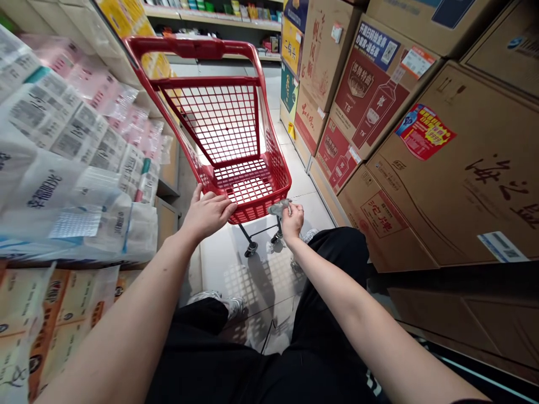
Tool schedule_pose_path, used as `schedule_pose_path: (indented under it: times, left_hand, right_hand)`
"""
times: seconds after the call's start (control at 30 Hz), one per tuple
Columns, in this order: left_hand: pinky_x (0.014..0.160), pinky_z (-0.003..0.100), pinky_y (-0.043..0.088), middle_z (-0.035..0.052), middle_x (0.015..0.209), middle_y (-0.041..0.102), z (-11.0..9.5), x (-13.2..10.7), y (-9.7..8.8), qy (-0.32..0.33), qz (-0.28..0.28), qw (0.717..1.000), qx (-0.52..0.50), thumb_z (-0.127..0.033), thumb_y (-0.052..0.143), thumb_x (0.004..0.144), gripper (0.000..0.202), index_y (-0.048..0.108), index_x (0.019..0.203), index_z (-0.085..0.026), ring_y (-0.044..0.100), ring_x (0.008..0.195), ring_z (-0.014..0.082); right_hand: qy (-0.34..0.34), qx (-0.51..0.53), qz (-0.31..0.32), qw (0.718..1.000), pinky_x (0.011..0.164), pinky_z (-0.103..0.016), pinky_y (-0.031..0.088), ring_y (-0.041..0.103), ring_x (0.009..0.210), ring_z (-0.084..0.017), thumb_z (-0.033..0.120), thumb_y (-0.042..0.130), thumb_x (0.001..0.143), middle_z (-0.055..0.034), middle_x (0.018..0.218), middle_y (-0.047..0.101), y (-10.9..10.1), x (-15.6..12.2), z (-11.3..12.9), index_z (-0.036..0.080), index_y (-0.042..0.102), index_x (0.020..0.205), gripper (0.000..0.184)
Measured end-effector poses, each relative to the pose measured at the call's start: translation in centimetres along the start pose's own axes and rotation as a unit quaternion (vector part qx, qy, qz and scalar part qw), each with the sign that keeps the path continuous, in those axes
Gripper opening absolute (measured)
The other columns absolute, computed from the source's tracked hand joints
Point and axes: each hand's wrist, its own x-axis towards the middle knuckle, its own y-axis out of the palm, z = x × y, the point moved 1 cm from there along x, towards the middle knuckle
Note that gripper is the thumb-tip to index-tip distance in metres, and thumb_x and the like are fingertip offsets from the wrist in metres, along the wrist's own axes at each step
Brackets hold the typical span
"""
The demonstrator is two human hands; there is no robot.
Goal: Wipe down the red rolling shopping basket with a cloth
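A red plastic shopping cart [256, 163] stands in front of me, its handle bar at the far end and its grid basket bare inside. My left hand [209, 212] is closed over the near left corner of the basket rim, fingers bent along the edge. At the near right corner, my right hand [292, 220] pinches a crumpled grey cloth [278, 208] against the rim. Part of the cloth is hidden behind the fingers. Below the basket show black caster wheels [251, 249] on the floor.
Stacked cardboard cartons [442, 185] line the right side closely. On the left are plastic-wrapped packs of paper goods [84, 151] and orange-and-cream packs [63, 314]. Stocked shelves [227, 19] cross the far end. The tiled floor [303, 196] runs between, with my legs and shoes near the cart.
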Motion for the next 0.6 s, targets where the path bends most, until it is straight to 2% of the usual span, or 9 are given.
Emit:
schedule_pose_path:
  times: [0.17, 0.33, 0.47, 0.6]
  left_hand:
    - [0.12, 0.05, 0.004, -0.0005, 0.085, 0.07, -0.1, -0.1, 0.0, -0.002, -0.006, 1.0, -0.005, -0.047, 0.031, 0.095, 0.045, 0.067, 0.078, -0.027, 0.058, 0.095, 0.021]
    - [0.12, 0.052, 0.005, 0.0002, 0.085, 0.07, -0.2, 0.0, 0.1, 0.003, -0.009, 1.0, -0.001, -0.047, 0.028, 0.096, 0.048, 0.067, 0.077, -0.026, 0.057, 0.095, 0.0219]
    - [0.12, 0.053, 0.006, -0.0001, 0.084, 0.07, -0.4, 0.2, 0.2, 0.002, -0.014, 1.0, -0.011, -0.046, 0.03, 0.095, 0.046, 0.068, 0.079, -0.028, 0.057, 0.096, 0.0225]
    - [0.12, 0.053, 0.006, 0.0, 0.086, 0.071, -0.6, 0.2, 0.2, 0.0, -0.023, 1.0, -0.009, -0.045, 0.031, 0.095, 0.045, 0.069, 0.08, -0.027, 0.057, 0.096, 0.0228]
  right_hand:
    - [-0.062, -0.001, -0.002, 0.998, 0.097, -0.032, 0.043, 0.055, 0.106, -0.022, 0.03, 0.041, 0.097, -0.0125, 0.109, 0.06, -0.3, 0.6, 0.0, 0.016, 0.068, 0.105, 0.031]
    - [-0.112, -0.046, 0.048, 0.992, 0.101, -0.032, 0.041, 0.052, 0.115, -0.021, 0.029, 0.041, 0.097, -0.0137, 0.118, 0.058, 0.4, -0.7, 0.0, 0.016, 0.065, 0.115, 0.032]
    - [-0.112, -0.054, 0.064, 0.99, 0.1, -0.037, 0.041, 0.049, 0.118, -0.024, 0.025, 0.039, 0.097, -0.0147, 0.122, 0.057, 0.8, -0.4, 0.1, 0.018, 0.062, 0.121, 0.034]
    - [-0.144, -0.066, 0.08, 0.984, 0.098, -0.033, 0.042, 0.05, 0.115, -0.023, 0.024, 0.045, 0.094, -0.0121, 0.12, 0.059, 0.1, 0.2, 0.2, 0.018, 0.066, 0.116, 0.031]
